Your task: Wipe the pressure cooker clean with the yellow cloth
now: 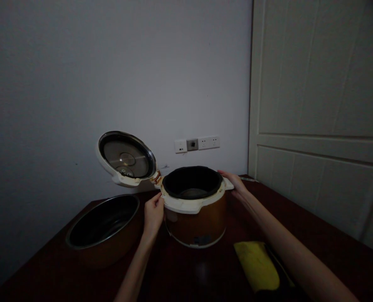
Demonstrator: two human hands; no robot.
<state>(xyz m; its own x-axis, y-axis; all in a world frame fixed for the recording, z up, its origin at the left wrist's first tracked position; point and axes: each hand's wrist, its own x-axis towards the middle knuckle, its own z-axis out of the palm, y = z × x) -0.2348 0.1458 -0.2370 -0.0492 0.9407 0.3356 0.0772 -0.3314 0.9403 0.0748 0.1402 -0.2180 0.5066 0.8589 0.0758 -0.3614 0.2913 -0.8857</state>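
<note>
The rice cooker (pixel 194 209) stood on the dark table (pixel 186 277) between the two hands. The left hand (pixel 154 214) had its fingers curled and closed on the white rim at its left side, while the right hand (pixel 236 184) had its fingers stretched almost flat against the lug on the far right side. Just above the left fingers the hinged lid (pixel 126 158) stood open, a metal bowl (pixel 103 222) sat near them on the outer side, and a yellow cloth (pixel 257 264) lay nearer the person than the right fingers, under that forearm.
</note>
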